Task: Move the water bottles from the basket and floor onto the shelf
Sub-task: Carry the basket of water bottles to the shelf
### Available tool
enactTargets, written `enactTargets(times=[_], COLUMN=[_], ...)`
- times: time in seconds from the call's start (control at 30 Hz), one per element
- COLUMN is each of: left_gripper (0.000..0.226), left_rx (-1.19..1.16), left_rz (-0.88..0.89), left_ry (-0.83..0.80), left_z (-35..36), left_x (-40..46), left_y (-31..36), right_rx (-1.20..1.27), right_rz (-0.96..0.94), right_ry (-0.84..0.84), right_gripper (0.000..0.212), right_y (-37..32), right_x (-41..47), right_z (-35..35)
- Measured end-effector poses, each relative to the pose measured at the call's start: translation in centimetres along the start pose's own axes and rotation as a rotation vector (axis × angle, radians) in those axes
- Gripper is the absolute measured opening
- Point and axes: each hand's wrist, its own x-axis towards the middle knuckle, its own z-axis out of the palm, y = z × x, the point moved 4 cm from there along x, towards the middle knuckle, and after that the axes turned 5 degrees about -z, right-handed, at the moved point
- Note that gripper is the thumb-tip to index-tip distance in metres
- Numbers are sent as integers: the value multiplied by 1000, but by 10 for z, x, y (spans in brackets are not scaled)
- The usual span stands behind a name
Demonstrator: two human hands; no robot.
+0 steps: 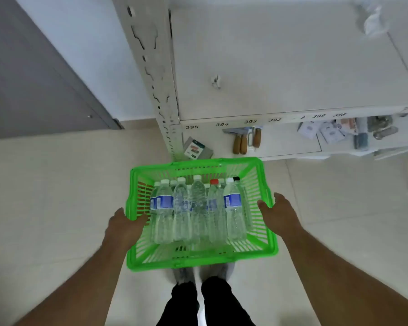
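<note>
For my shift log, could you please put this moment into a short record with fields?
basket: green basket, held at both sides above the floor
left hand: left hand gripping the left rim
right hand: right hand on the right rim
contents: water bottles lying side by side; mostly white caps, one red, one black
shelf: white shelf, almost bare, number labels along its front edge

Shelf [292,62] top lies bare; bottles [198,208] crowd the basket [198,262].
</note>
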Motion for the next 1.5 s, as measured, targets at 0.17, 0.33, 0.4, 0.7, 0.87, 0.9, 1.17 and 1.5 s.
enactTargets(times=[0.17, 0.33, 0.4, 0.7, 0.87, 0.9, 1.17, 1.5], left_gripper=[27, 19, 21, 21, 16, 15, 21, 28], left_rx=[-171, -276, -362, -406, -300, -275, 13, 335], left_rz=[-57, -79, -112, -105, 20, 48, 285, 595], left_ry=[-19, 2, -49, -128, -166, -183, -301, -395], left_z=[23, 30, 35, 27, 3, 0, 19, 157], left_x=[31, 56, 64, 45, 3, -6, -102, -249], left_y=[-7, -16, -17, -9, 28, 37, 130, 245], right_rx=[45, 115, 166, 246, 298, 315, 500, 696], right_rz=[109, 174, 211, 262, 332, 349, 511, 757], right_ry=[-7, 33, 36, 26, 61, 76, 222, 392], right_gripper=[49, 34, 32, 34, 34, 34, 34, 36], right_y=[21, 40, 42, 53, 68, 73, 157, 329], right_x=[33, 52, 58, 35, -15, -27, -133, -224], right_z=[29, 45, 50, 22, -30, -41, -123, -181])
